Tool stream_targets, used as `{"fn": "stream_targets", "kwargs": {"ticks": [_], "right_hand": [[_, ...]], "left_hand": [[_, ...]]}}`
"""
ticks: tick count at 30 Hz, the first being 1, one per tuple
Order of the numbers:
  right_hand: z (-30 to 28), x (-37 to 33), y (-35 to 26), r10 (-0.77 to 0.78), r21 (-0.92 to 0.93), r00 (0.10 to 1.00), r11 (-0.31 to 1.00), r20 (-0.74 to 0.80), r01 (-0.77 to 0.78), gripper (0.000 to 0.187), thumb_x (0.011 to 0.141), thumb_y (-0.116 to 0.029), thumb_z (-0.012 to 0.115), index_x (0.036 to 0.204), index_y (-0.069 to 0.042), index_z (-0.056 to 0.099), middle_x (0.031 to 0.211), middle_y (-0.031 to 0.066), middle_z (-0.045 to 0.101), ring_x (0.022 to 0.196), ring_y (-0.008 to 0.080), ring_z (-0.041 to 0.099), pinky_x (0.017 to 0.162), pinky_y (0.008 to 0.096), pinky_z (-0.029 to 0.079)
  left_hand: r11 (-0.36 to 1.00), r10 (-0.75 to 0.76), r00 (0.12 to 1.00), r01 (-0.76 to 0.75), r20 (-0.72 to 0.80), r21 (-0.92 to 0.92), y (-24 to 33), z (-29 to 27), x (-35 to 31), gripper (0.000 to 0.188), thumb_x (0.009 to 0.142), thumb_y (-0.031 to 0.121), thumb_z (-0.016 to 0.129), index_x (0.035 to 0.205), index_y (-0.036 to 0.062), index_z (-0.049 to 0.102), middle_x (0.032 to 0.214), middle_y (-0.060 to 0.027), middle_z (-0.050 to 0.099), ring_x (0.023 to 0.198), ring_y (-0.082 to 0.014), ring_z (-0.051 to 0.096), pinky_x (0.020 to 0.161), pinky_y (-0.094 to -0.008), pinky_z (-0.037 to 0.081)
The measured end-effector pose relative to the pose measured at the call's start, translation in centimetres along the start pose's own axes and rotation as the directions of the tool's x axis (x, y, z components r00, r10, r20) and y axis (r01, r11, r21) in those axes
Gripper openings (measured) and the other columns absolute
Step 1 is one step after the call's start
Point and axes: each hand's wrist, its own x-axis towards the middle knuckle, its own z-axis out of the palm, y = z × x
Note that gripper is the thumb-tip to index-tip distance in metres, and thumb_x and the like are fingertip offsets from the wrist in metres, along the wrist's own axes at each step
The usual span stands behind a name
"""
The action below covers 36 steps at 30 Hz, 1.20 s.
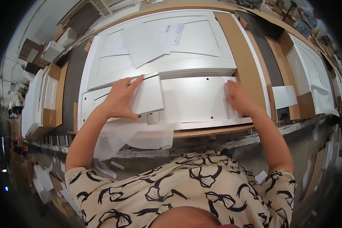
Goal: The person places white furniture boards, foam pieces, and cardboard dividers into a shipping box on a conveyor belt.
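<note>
1 open cardboard carton (241, 57) at centre: holds 1 framed white panel (201, 40) on the far side and, nearer the body, 1 drilled white board (193, 97). 2 side cartons, 1 left (62, 91), 1 right (300, 100), also with white parts. Loose paper sheets (144, 49) on the framed panel. Left hand (119, 97) grips 1 small white board (150, 93), tilted, between fingers and thumb; most of it right of the palm. Right hand (238, 98): fingers on 1 narrow white strip (231, 110) at the drilled board's right end; gripping or only touching, cannot tell. 1 sheet bears a dark printed heading
</note>
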Motion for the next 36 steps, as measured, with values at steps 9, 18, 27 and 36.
{"fn": "stream_targets", "kwargs": {"ticks": [9,18,27,36], "right_hand": [[-1.6,1.1,2.1,0.174,0.302,0.687,0.951,-0.706,0.071,0.02,0.089,-0.014,0.052,0.103,-0.001,0.059,0.093,0.0118,0.061,0.078,0.0195,0.058,0.069,0.0272,0.046],[-1.9,0.3,0.9,0.074,0.3,0.843,0.948,-0.533,0.106,0.022,0.084,-0.015,0.057,0.099,0.0,0.06,0.1,0.016,0.06,0.094,0.0319,0.054,0.083,0.0369,0.044],[-1.5,0.6,-0.7,-0.097,0.228,0.977,0.964,-0.192,0.14,0.033,0.083,-0.024,0.057,0.105,0.0,0.057,0.105,0.0166,0.057,0.102,0.032,0.048,0.088,0.0393,0.04],[-1.7,0.7,-0.9,-0.118,0.142,0.99,0.981,-0.08,0.128,0.036,0.084,-0.027,0.057,0.105,0.002,0.057,0.102,0.0167,0.057,0.103,0.0311,0.046,0.091,0.0385,0.038]], "left_hand": [[0.956,0.27,0.947,-0.285,0.173,0.066,14.0,0.8,10.7,0.111,0.05,0.044,0.071,0.14,0.0031,0.02,0.104,-0.0262,0.045,0.099,-0.0358,0.044,0.088,-0.0422,0.033],[0.904,0.372,0.924,-0.34,0.085,-0.258,16.0,3.5,13.4,0.115,0.056,0.05,0.076,0.141,0.0047,0.013,0.142,-0.0267,0.016,0.127,-0.0412,0.027,0.104,-0.0452,0.028],[0.92,-0.127,0.914,0.254,0.386,-0.299,6.1,3.4,9.7,0.052,0.083,0.046,0.054,0.112,0.0024,0.058,0.107,-0.0161,0.055,0.097,-0.0272,0.053,0.081,-0.0351,0.043],[0.876,-0.225,0.97,0.157,-0.098,-0.455,3.2,2.5,1.5,0.045,0.083,0.032,0.059,0.118,0.0039,0.055,0.119,-0.0143,0.054,0.103,-0.026,0.053,0.086,-0.0332,0.044]]}}
